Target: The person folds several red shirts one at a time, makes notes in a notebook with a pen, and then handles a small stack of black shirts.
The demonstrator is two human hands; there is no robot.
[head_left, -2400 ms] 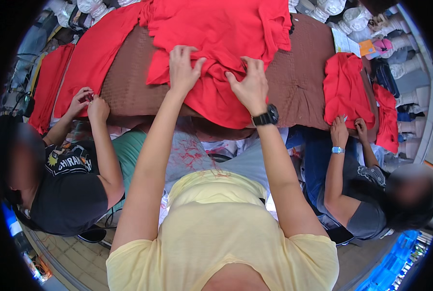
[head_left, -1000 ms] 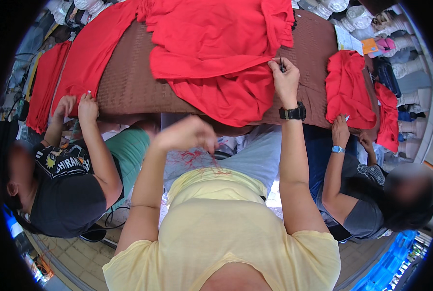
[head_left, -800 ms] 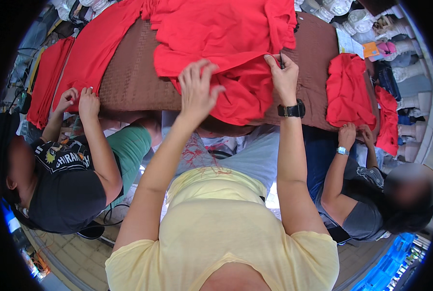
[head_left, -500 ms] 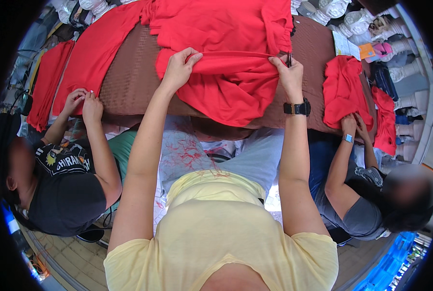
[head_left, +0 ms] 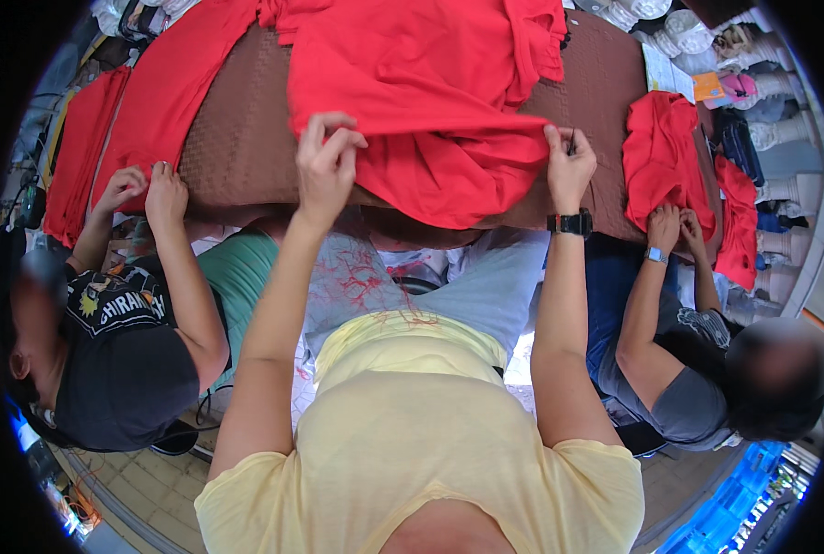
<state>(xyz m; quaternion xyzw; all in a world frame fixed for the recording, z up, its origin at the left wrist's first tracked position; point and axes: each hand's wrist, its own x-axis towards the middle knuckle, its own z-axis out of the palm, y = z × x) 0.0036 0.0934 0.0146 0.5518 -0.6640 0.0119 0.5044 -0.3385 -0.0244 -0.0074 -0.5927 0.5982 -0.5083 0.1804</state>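
Red cloth [head_left: 421,102] lies on the brown-covered table [head_left: 236,138]; right hand [head_left: 571,169] pinches its edge, dark tool [head_left: 571,145] also held. Left hand [head_left: 327,171] half-curled at cloth's left side; I cannot tell if gripping.

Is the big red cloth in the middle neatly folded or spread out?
Spread out, not smooth: the big red cloth lies wide across the brown textured cover, its near part wrinkled below the edge the right hand pinches.

Red cloth [head_left: 412,69] cut off by top edge; dark item [head_left: 572,144] in right hand [head_left: 570,172] mostly hidden.
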